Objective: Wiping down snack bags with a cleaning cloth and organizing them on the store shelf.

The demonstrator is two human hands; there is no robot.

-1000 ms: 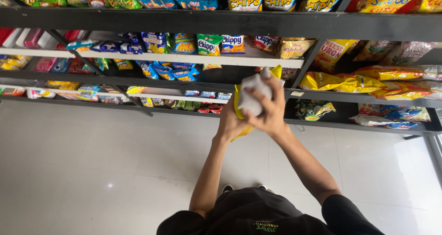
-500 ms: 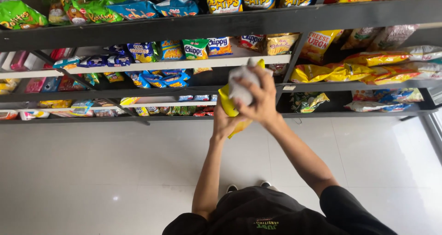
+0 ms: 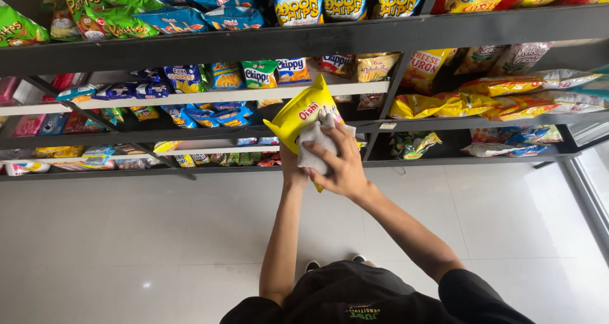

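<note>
While your left hand (image 3: 293, 171) grips the yellow snack bag (image 3: 303, 113), now turned face-out, your right hand (image 3: 339, 162) presses a grey cloth (image 3: 315, 147) across it.

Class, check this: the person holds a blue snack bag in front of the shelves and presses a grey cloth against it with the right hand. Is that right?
Not quite: the snack bag is yellow, not blue, as the head view shows. The rest stands: the right hand presses the grey cloth against it in front of the shelves.

Cloth (image 3: 315, 147) on snack bag (image 3: 302, 112) — shelves (image 3: 330, 38) behind
</note>
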